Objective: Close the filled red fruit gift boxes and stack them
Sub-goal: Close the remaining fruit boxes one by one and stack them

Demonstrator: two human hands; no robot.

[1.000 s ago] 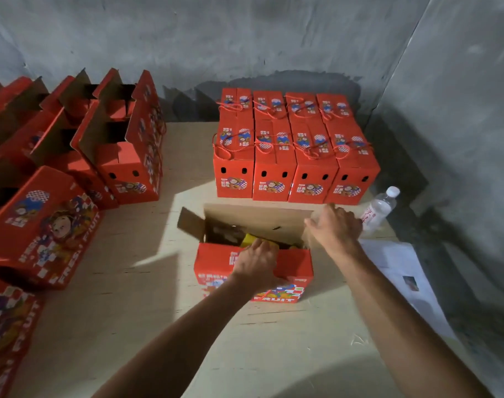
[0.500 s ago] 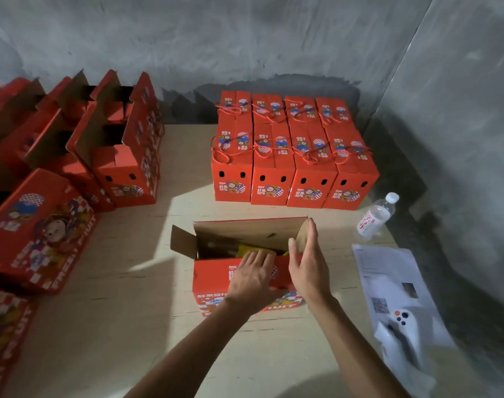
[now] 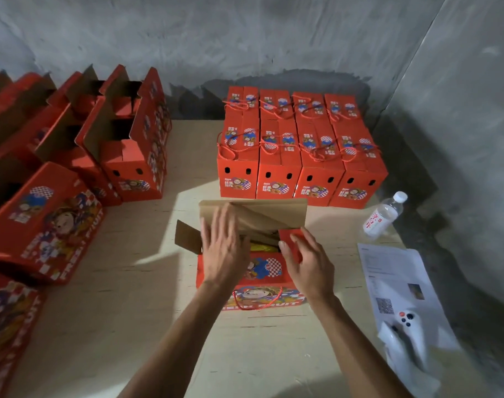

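While the open box (image 3: pixel 249 271) sat at the centre of the frame on the table (image 3: pixel 147 326), in front of the closed boxes (image 3: pixel 299 150) at upper centre, the left hand (image 3: pixel 223 248) lay with fingers spread and straight over the left part of the opening, and the right hand (image 3: pixel 308 262) pinched the red end flap (image 3: pixel 291 237). Good practice, I judged, was folding both end flaps fully inward before lowering the tall brown lid flap (image 3: pixel 273 209), keeping the yellow contents (image 3: pixel 263 249) clear.
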